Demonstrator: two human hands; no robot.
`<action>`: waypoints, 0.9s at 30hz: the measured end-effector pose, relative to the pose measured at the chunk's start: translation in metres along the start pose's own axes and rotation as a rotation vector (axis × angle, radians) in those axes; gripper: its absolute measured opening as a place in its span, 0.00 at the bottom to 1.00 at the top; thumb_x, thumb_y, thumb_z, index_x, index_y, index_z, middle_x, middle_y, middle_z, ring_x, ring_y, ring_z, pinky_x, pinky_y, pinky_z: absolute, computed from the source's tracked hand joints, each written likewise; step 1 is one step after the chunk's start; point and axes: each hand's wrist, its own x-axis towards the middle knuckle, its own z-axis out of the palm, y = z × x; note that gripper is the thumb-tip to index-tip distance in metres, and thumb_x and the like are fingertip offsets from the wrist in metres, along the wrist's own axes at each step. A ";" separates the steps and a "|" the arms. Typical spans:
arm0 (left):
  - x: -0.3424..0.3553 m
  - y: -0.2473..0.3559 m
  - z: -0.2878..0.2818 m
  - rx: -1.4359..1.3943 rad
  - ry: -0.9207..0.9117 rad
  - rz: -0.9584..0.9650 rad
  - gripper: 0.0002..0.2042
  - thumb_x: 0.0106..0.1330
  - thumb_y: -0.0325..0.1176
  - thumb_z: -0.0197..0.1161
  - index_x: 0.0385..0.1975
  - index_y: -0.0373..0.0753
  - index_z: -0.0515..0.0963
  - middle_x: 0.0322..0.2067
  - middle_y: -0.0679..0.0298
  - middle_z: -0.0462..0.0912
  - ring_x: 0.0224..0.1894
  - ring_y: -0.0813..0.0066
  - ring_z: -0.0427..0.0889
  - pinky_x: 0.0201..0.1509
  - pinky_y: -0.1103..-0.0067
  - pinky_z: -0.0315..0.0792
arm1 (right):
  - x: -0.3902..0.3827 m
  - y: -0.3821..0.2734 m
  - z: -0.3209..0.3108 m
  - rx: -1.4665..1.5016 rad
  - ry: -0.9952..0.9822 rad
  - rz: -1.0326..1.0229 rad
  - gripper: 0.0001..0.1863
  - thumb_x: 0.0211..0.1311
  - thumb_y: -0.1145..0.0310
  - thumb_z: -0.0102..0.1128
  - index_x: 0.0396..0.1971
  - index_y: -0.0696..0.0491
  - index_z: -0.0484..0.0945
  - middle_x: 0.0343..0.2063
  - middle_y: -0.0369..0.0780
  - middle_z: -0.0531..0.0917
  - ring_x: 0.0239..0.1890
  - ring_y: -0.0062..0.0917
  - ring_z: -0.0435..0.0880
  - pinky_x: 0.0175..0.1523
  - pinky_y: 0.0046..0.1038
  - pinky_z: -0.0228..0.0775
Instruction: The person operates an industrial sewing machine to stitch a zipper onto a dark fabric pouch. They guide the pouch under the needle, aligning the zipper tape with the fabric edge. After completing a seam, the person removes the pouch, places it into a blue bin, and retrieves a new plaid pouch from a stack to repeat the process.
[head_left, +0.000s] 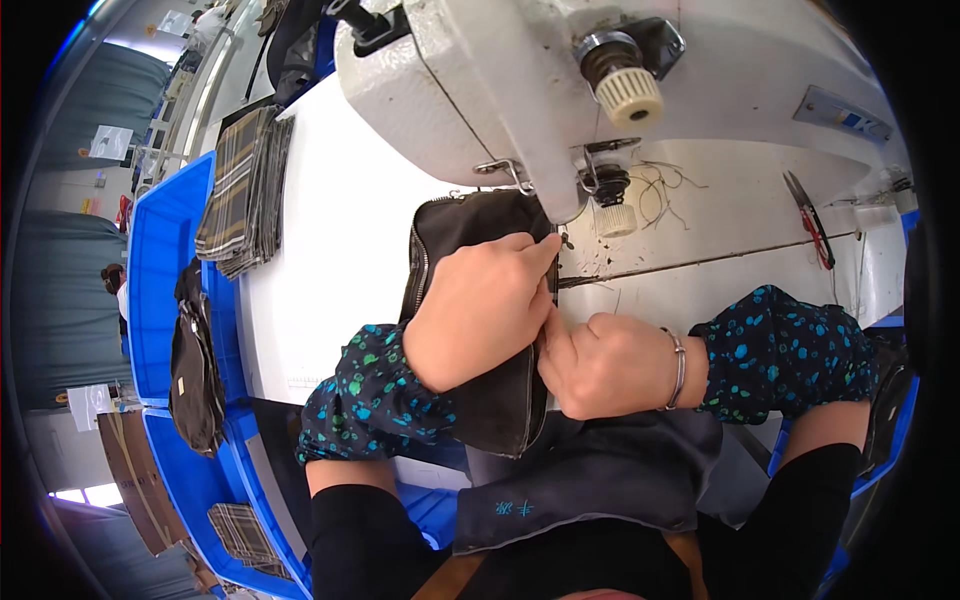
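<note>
A dark brown zippered bag (470, 215) lies under the head of a white sewing machine (480, 80). My left hand (478, 305) is on top of it, fingers bent and closed at the bag's right edge, close to the needle area. Just below, my right hand (610, 365) is closed on that same edge, its fingertips meeting those of the left. A metal zipper runs up the bag's left side, and another edge shows under my hands. The needle itself is hidden behind the machine head.
Red-handled scissors (815, 225) and loose thread (665, 195) lie right of the machine head. A stack of plaid cloth pieces (245, 190) sits at the left table edge. Blue bins (150, 240) stand beyond it, a dark bag (195, 370) draped over one.
</note>
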 end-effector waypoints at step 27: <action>-0.011 0.008 -0.003 0.013 0.044 0.056 0.16 0.68 0.31 0.66 0.54 0.38 0.84 0.39 0.61 0.80 0.39 0.58 0.82 0.37 0.66 0.79 | -0.004 -0.001 -0.004 -0.082 -0.086 0.195 0.19 0.40 0.67 0.62 0.27 0.69 0.85 0.37 0.70 0.86 0.15 0.24 0.77 0.20 0.24 0.66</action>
